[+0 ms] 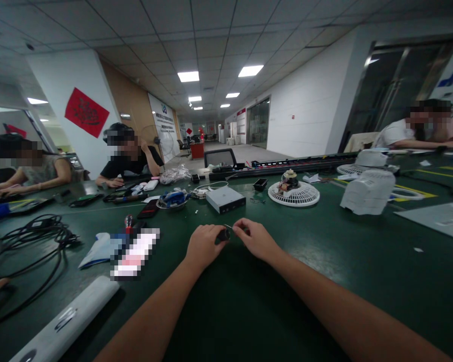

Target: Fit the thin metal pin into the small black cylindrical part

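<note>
My left hand (pixel 203 245) is closed around a small dark handle-like object (pixel 223 235), probably a screwdriver; only its end shows. My right hand (pixel 255 237) pinches at the thin metal tip that sticks out of it, fingers pressed together. Both hands meet just above the green table (pixel 249 301), in front of a grey rectangular drive box (pixel 225 199). What the right fingers hold, if anything besides the tip, is too small to make out.
A white fan grille with a motor (pixel 293 192) and a white fan housing (pixel 367 191) lie to the right. Black cables (pixel 30 241), a red-topped tool (pixel 128 221) and a white panel (pixel 64 322) lie left. Three people sit around the table.
</note>
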### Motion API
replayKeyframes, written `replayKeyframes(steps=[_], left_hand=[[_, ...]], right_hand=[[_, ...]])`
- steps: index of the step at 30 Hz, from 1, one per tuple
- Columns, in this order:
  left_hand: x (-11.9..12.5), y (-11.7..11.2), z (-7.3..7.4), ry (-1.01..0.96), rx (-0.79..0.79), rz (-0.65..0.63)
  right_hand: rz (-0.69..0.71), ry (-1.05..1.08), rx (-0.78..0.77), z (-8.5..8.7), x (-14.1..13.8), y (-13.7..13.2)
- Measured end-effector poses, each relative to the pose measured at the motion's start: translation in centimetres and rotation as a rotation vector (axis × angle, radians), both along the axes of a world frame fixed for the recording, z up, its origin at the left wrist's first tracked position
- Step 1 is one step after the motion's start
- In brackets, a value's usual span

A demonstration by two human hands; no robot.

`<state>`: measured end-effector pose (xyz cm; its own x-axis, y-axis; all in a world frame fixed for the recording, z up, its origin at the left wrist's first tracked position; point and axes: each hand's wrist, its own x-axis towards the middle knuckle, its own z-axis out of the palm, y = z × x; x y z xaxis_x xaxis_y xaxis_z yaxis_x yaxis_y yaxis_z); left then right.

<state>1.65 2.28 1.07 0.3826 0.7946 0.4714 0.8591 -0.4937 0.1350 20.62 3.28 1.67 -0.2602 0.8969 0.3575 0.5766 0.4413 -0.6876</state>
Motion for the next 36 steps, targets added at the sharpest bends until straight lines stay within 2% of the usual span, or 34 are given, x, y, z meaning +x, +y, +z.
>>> replayKeyframes(steps=[5, 8, 14, 19, 24, 27, 30, 36], left_hand=[[-0.37, 0.21, -0.12, -0.051, -0.04, 0.066], [-0.32, 0.11, -0.06, -0.055, -0.029, 0.023], [-0.1, -0.16, 0.23, -0.006, -0.007, 0.017], [-0.34, -0.07, 0.27, 0.013, -0.025, -0.009], [-0.29, 0.09, -0.03, 0.049, -0.034, -0.016], [-0.22, 0.2, -0.16, 0.075, -0.046, -0.017], [-0.23, 0.25, -0.14, 0.083, -0.051, -0.015], [-0.18, 0.14, -0.01, 0.097, -0.045, -0.028]], right_hand=[[0.032, -0.289, 0.132, 0.48, 0.89, 0.16], [0.056, -0.329, 0.164, 0.41, 0.85, 0.16], [-0.015, -0.397, 0.209, 0.23, 0.8, 0.02], [0.083, -0.358, 0.166, 0.15, 0.69, -0.12], [-0.01, -0.395, 0.119, 0.12, 0.63, 0.06], [0.035, -0.425, 0.062, 0.0, 0.67, 0.09], [0.093, -0.358, 0.018, -0.07, 0.61, 0.03], [0.026, -0.418, -0.018, 0.27, 0.38, -0.17]])
